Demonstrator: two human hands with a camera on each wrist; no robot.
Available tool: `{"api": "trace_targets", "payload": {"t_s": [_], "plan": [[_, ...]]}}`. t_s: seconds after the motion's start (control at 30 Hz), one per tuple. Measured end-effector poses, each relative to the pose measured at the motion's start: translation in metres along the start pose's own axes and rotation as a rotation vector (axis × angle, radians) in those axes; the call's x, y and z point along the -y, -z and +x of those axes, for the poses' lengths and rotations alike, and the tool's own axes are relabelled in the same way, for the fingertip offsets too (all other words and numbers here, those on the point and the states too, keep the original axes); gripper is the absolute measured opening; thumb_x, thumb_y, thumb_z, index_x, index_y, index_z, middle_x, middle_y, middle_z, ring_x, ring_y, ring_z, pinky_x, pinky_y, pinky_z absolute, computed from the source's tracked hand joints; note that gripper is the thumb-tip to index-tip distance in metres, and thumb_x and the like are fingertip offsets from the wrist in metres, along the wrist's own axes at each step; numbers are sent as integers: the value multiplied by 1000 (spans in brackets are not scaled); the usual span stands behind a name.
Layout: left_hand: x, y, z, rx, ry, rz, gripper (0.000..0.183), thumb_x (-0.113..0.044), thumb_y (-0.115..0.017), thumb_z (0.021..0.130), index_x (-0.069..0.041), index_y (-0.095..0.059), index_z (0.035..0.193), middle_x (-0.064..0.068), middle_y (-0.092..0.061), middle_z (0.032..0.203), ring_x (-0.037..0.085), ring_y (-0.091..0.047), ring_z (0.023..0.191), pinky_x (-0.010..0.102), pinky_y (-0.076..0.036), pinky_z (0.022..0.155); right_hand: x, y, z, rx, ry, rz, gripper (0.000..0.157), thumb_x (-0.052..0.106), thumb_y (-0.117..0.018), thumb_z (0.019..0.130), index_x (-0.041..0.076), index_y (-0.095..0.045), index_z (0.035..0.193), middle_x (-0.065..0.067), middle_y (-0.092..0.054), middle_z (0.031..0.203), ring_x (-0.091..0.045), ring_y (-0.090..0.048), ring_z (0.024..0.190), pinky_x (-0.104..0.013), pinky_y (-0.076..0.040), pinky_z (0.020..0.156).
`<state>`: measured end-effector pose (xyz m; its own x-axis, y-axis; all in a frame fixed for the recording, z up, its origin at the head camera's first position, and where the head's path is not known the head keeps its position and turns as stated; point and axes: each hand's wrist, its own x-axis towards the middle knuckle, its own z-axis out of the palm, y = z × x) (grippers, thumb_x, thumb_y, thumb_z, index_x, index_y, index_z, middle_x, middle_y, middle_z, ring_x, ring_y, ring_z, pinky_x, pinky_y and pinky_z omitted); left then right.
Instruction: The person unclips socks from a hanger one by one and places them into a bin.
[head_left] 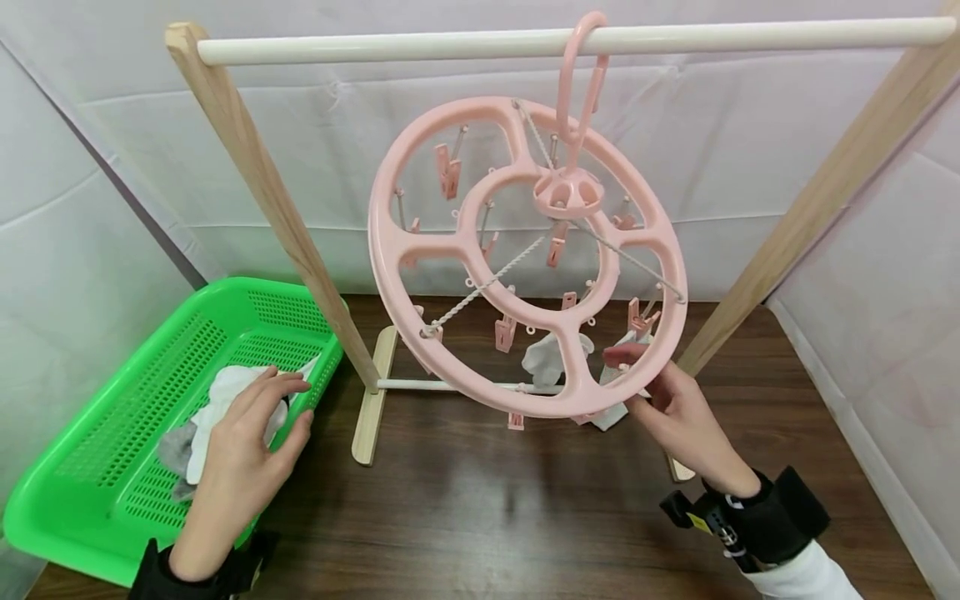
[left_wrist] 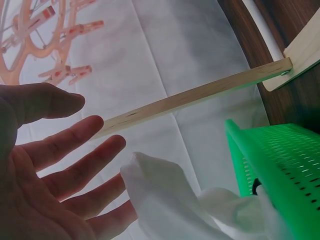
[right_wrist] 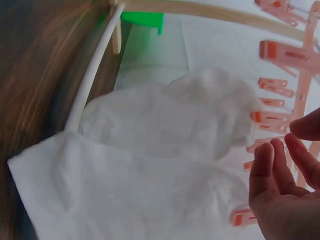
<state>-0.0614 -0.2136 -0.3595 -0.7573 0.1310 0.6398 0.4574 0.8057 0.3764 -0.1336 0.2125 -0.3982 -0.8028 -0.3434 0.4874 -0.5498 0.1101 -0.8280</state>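
My left hand [head_left: 251, 433] is over the green basket [head_left: 67, 467], fingers spread loosely, beside a white cloth [head_left: 228, 383]. In the left wrist view that white cloth [left_wrist: 160, 195] rises beside the outer fingertips, and the palm is bare. Grey cloth [head_left: 176, 450] lies under it in the basket. My right hand [head_left: 686, 417] is at the lower right rim of the pink round clip hanger [head_left: 382, 242], fingers loosely bent near its pegs. No cloth shows between the right thumb and fingertips. Two white cloths, one [right_wrist: 165, 115] behind the other [right_wrist: 125, 190], hang beside this hand.
The hanger's hook [head_left: 572, 83] sits over a white bar [head_left: 375, 44] between wooden posts [head_left: 262, 183]. Several pink pegs [head_left: 506, 333] dangle around the rings. A lower white rail [head_left: 420, 385] crosses above the dark wood floor [head_left: 465, 500]. White sheeting [head_left: 285, 133] surrounds the stand.
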Motion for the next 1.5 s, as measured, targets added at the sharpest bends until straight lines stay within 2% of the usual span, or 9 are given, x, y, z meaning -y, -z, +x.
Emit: {"api": "trace_targets", "payload": {"t_s": [0.13,0.37,0.57,0.67,0.73,1.0,1.2,1.33,1.5], "plan": [[-2,-3,-2,-11,-11,-3,35,16,-72,71,4,-64,103,21,-63,110,42,-51,118,46,-41,96,-7,-1,10,-52,35,22,49,-24,-52,85,-9,-49,131,-19,-53,127,-17,-51,118,-22,-43,92],[-8,-10,-5,-4,-30,-33,37,16,-73,71,3,-64,105,18,-63,112,41,-49,121,27,-35,103,-13,-6,25,-39,85,113,51,-17,-54,90,-6,-42,139,-5,-50,135,-18,-47,126,-30,-35,104],[-15,-22,-5,12,-55,-107,35,14,-71,72,1,-65,105,15,-64,114,40,-50,122,22,-29,106,-3,-14,43,13,115,235,46,3,-54,98,-11,-38,139,-19,-48,136,-23,-47,125,-36,-35,105],[-19,-30,-6,23,-76,-135,34,14,-71,72,2,-65,104,16,-64,112,40,-51,121,23,-28,107,5,-19,50,16,106,277,44,5,-51,100,-14,-37,138,-28,-45,136,-26,-47,126,-36,-37,104],[-22,-36,-7,33,-88,-151,33,13,-72,72,3,-65,103,16,-64,112,41,-51,120,23,-28,107,8,-22,53,-2,104,284,41,2,-49,100,-14,-39,136,-28,-48,134,-25,-49,124,-34,-39,102],[-31,-58,-8,79,-107,-196,29,9,-73,74,-2,-66,100,13,-64,112,37,-52,120,28,-33,105,9,-29,52,-103,70,249,32,2,-51,99,-11,-49,128,-15,-59,122,-19,-57,111,-28,-46,92],[-40,-75,-2,110,-117,-253,31,10,-74,73,-4,-66,100,12,-64,111,37,-53,119,38,-37,103,9,-31,46,-109,89,228,32,2,-55,98,-5,-51,129,-7,-59,121,-17,-57,106,-28,-46,90],[-45,-92,2,126,-124,-294,36,10,-74,73,-2,-65,106,12,-63,114,35,-53,119,44,-40,100,12,-36,42,-111,102,284,30,-2,-55,96,-3,-52,126,-6,-60,116,-16,-58,104,-27,-46,88],[-49,-116,6,170,-93,-359,46,5,-75,77,-3,-61,120,11,-61,119,27,-56,116,43,-45,95,17,-41,36,-98,44,337,30,4,-58,97,5,-52,126,-5,-60,112,-16,-59,102,-28,-48,87]]}}
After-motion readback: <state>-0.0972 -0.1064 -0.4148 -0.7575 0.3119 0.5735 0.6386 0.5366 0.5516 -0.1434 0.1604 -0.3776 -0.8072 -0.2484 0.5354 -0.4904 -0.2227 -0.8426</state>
